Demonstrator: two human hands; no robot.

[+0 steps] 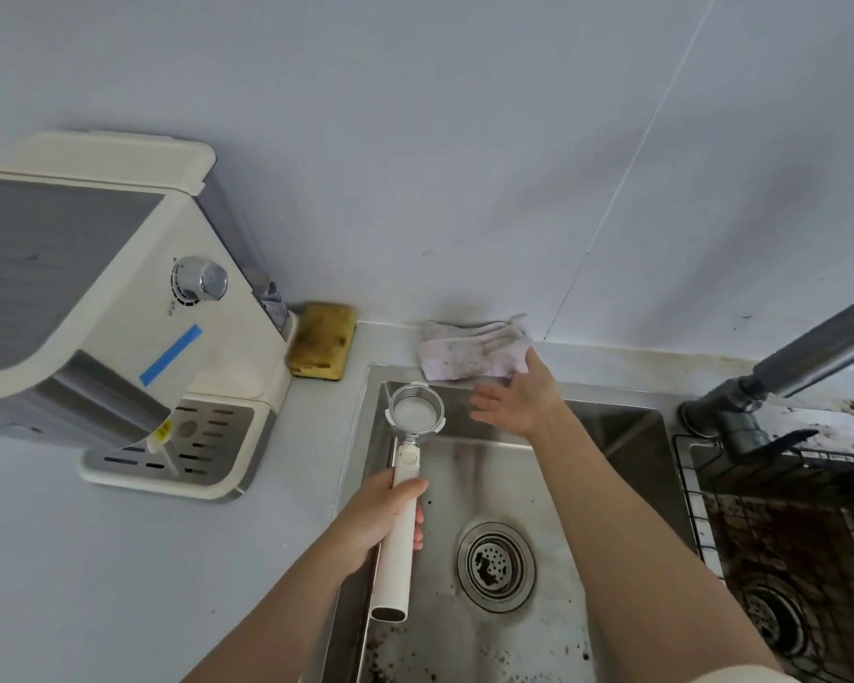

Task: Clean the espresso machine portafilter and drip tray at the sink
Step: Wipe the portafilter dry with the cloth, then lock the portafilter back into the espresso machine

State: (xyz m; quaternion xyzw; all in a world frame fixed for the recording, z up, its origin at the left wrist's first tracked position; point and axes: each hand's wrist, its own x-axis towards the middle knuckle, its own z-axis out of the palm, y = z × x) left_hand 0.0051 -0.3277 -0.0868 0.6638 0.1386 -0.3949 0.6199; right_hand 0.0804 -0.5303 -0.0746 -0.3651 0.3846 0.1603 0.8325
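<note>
Portafilter [405, 480]: long white handle, steel ring with lugs at the far end, basket inside pale and looking clean (some glare, so fine residue cannot be ruled out). Held over the left part of the sink [553, 628], basket end toward the wall, mouth up.

Left hand [383, 522]: wrapped tight round the middle of the handle, thumb on top, fingers curled beneath.

Right hand [516, 404]: spread wide, palm down, holding nothing; its fingertip touches or lies just over the near corner of the cloth [472, 350].

Cloth: whitish, crumpled, stained, on the ledge behind the sink against the wall.

Drip tray [168, 453]: cream rim, slotted steel plate, seated under the machine [95, 288] on the counter left of the sink.

Machine: cream body, grey top, chrome knob on its side, strip of blue tape below the knob.

Sponge [322, 340]: yellow, soiled, on the counter between machine and cloth, against the wall.

Sink: stainless, round drain strainer in the middle, dark grounds speckled along the near floor.

Right of it: grey faucet [780, 377] angled upward, then a second basin holding a wire rack [711, 515], heavily browned.

Counter [70, 559] and wall: pale grey-blue, the wall smudged above the cloth.
</note>
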